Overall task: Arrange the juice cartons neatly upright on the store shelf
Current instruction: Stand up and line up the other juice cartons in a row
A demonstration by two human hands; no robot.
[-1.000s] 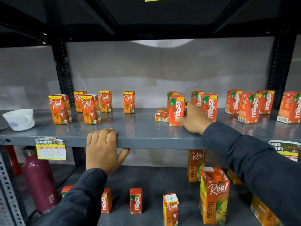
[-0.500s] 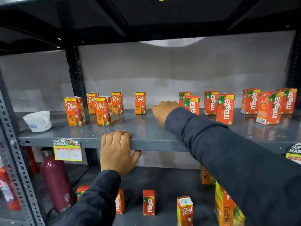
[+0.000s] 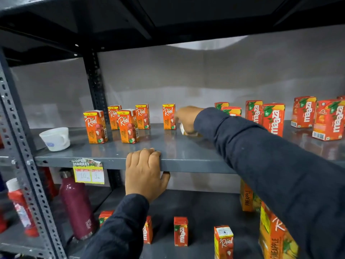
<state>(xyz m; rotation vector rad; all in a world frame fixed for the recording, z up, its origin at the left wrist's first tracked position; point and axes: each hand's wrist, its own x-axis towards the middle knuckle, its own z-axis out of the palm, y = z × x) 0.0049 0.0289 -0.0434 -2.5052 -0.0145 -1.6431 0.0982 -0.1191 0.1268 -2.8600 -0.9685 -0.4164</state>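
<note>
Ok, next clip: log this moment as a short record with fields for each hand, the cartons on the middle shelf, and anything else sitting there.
left hand: grips the front edge of the middle shelf, holding no carton
right hand: reaching across the shelf, closed on a small carton that is mostly hidden
Real cartons: five, upright, loosely spaced on the left
Maaza cartons: upright on the right, some hidden by the sleeve
other: white cup at the left end

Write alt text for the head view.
The right hand reaches across a grey shelf and grips a small carton lying beside upright Real cartons. The left hand holds the shelf's front edge; Maaza cartons stand to the right.
</note>
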